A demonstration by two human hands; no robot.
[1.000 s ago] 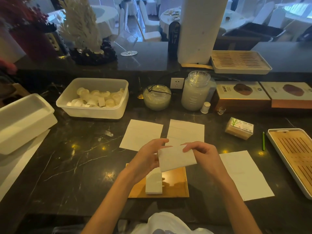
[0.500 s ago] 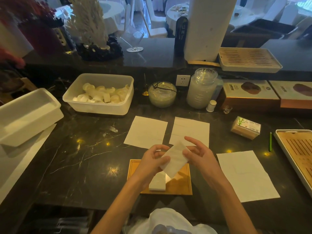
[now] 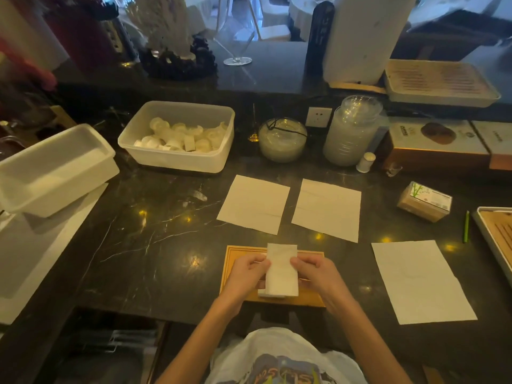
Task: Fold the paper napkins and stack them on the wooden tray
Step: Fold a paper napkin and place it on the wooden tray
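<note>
Left hand [image 3: 246,275] and right hand [image 3: 314,274] pinch opposite edges of a folded paper napkin [image 3: 281,270] over the wooden tray [image 3: 310,257].

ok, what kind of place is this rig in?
Most likely a restaurant or banquet hall service counter: clothed round tables and white chairs behind the dark marble counter, a wine glass on the ledge, slatted tea trays.

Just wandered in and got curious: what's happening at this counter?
A person is folding paper napkins. Both hands, left hand and right hand, hold a folded napkin over the wooden tray, on top of one already lying there. Three unfolded napkins lie flat on the dark counter.
</note>
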